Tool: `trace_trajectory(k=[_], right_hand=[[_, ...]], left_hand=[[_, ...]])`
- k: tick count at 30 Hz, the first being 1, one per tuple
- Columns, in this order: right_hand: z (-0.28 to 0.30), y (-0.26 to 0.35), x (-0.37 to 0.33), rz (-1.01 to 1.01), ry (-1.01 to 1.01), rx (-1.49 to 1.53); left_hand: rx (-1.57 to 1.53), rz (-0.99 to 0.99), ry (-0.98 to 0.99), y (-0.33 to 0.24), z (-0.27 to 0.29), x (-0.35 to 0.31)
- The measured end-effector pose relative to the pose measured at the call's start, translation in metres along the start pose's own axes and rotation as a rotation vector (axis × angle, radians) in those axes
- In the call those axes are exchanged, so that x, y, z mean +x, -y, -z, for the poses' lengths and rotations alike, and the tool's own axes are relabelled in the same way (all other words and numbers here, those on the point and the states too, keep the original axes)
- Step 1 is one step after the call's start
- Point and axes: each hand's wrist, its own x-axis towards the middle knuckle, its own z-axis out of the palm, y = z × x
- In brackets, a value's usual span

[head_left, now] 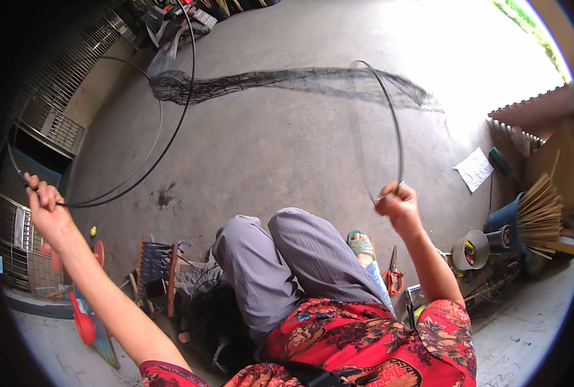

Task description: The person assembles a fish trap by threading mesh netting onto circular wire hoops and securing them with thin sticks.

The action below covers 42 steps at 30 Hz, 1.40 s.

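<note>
Seated posture, knees crossed, both arms raised and spread wide. Left grip [45, 205] clenched around a thin dark hoop [171, 132], held far out to the left so that the large ring hangs free of the lap and floor. Right grip [396, 201] clenched around the lower end of a second hoop [393, 122], which rises and arches up and away from the fist. Black netting [300, 80] strung between the two rings well beyond both grips, drawn into a long taut band by the wide spread of the arms; likely held apart this way to keep the mesh stretched and untangled. A second, fainter ring visible just inside the left-hand hoop. Below and right of the right grip: red-handled scissors [393, 274] on the concrete floor [267, 148], a grey cup [471, 250] of small tools, a blue bucket [503, 219] of bamboo strips [542, 209]; all within reach of the seat. Below and between the grips, a heap of dark net [216, 316] beside the legs; a low stool [158, 271] under the left forearm
</note>
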Motion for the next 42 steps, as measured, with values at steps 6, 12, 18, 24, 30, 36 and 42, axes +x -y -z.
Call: trace_trajectory(k=[6,12,18,24,30,36,42], right_hand=[[0.080,0.156,0.020,0.276,-0.203,0.742],[0.059,0.217,0.050,0.575,-0.423,0.484],[-0.143,0.196,0.038,0.727,-0.052,0.129],[-0.267,-0.013,-0.012,0.328,0.325,-0.111],[-0.274,-0.153,-0.068,0.282,0.245,-0.358],[-0.255,-0.189,-0.081,0.420,0.278,-0.790],[-0.255,-0.200,-0.078,0.372,0.233,-0.778]], left_hand=[[-0.064,0.107,-0.226,0.116,0.037,-0.047],[0.015,0.144,-0.262,0.137,0.030,-0.071],[-0.022,0.306,-0.075,0.139,-0.067,-0.135],[-0.129,0.696,-0.011,0.199,-0.182,-0.292],[-0.176,0.858,-0.212,0.249,-0.137,-0.420],[-0.180,0.985,-0.282,0.267,-0.118,-0.465],[-0.200,1.033,-0.278,0.270,-0.104,-0.470]])
